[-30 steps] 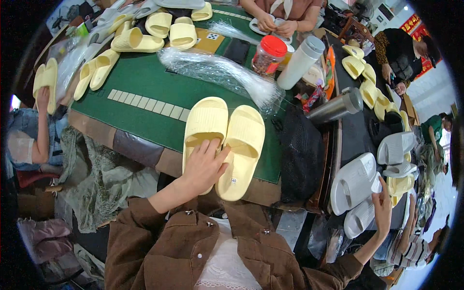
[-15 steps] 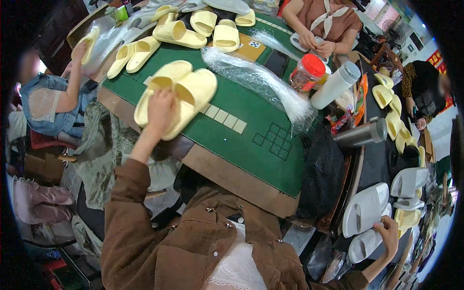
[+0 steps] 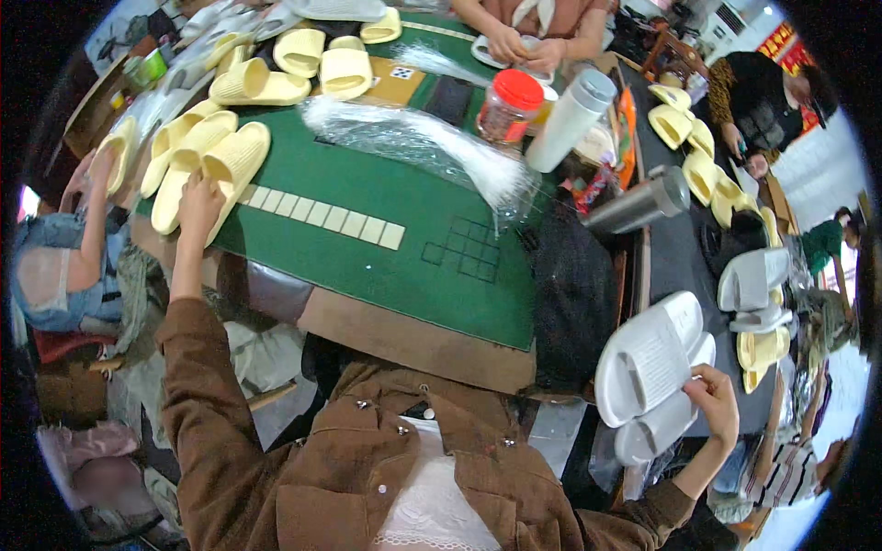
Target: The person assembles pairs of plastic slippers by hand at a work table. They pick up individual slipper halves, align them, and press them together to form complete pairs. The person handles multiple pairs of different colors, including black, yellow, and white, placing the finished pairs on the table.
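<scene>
At the left end of the green table mat [image 3: 367, 184], my left hand [image 3: 199, 202] is closed on a pair of pale yellow slippers [image 3: 237, 161]. Its fingers reach into the openings, and the pair lies beside another yellow pair [image 3: 165, 142]. At the right, my right hand [image 3: 718, 404] pinches the edge of a pair of light grey slippers [image 3: 643, 363] between thumb and fingers. One grey slipper partly covers the other, and both are tilted beside the dark surface. Part of the right fingers is hidden.
Several yellow slippers [image 3: 344, 69] stand at the far left. A bundle of clear plastic [image 3: 413, 138], a red-lidded jar [image 3: 508, 101], a white bottle [image 3: 571, 119] and a steel cup [image 3: 638, 202] stand around the far right of the mat. Co-workers sit across and left.
My left hand has moved left with the yellow slippers, bringing them beside the other pair. The grey slippers have shifted slightly away from the yellow ones at the right. The view has shifted.
</scene>
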Available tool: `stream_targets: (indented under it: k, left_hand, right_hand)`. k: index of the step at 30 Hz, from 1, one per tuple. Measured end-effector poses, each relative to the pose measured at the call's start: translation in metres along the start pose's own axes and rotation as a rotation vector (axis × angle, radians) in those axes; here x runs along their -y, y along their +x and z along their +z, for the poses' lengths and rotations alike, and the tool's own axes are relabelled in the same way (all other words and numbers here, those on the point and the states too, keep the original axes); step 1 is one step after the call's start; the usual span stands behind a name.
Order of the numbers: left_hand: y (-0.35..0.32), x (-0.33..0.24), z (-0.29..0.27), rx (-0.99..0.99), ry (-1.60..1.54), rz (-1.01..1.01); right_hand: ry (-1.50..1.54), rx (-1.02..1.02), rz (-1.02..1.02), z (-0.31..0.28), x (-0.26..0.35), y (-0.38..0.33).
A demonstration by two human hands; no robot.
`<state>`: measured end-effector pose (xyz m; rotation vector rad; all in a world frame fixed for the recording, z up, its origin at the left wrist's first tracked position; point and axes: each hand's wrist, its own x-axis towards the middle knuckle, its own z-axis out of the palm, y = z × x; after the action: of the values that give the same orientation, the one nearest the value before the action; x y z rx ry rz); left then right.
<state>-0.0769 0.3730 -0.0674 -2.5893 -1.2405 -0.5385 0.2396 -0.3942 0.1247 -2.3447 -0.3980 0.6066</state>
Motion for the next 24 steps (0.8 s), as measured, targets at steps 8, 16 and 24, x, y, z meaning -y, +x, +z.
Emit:
stream_targets:
  k: [8, 16, 24]
  left_hand:
    - [-0.043, -0.098, -0.048, -0.229, -0.357, 0.168]
    - [-0.079, -0.167, -0.098, -0.011, -0.832, 0.152]
    - [-0.087, -0.203, -0.119, 0.077, -0.996, 0.245]
  right_hand:
    - [0.627, -0.038, -0.18, 0.076, 0.04, 0.002]
    - [1.282, 0.602, -0.235, 0.194, 0.141, 0.015]
    - [1.458, 0.564, -0.2, 0.298, 0.175, 0.041]
